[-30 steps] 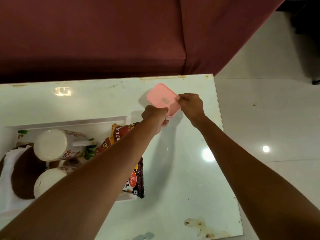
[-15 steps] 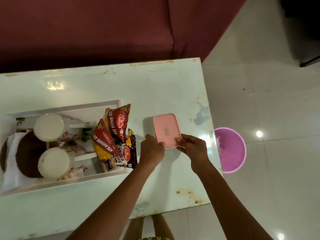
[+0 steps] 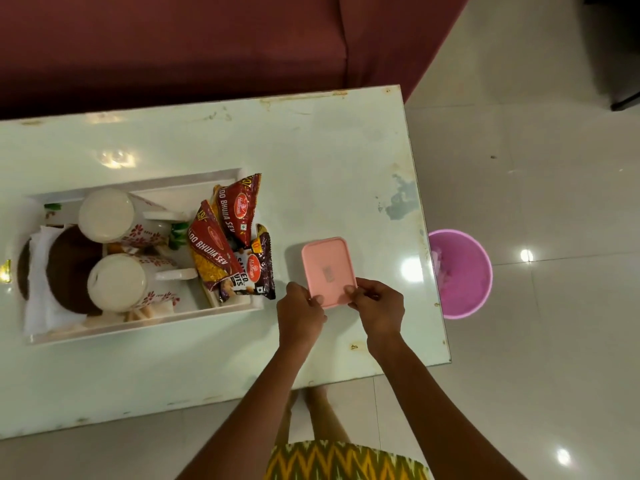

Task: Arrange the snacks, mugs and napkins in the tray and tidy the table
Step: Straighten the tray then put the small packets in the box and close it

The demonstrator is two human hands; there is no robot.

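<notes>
Both hands are clamped on the pink container. The left hand pinches its near left corner and the right hand pinches its near right corner, with a thumb on top each side. The container is just to the right of the white tray, close to the end where the snack packets stick out over the rim. I cannot tell if it rests on the table or is held a little above it.

To do this step well, I think the person should keep it level with both hands. It should go to a free place without pushing the packets, which already lean over the tray wall. Inside the tray the two mugs leave little room.

The container is a flat rounded rectangle of smooth pale pink plastic, with a small grey patch in the middle. I cannot tell whether it is only a lid or a shallow closed box.
</notes>
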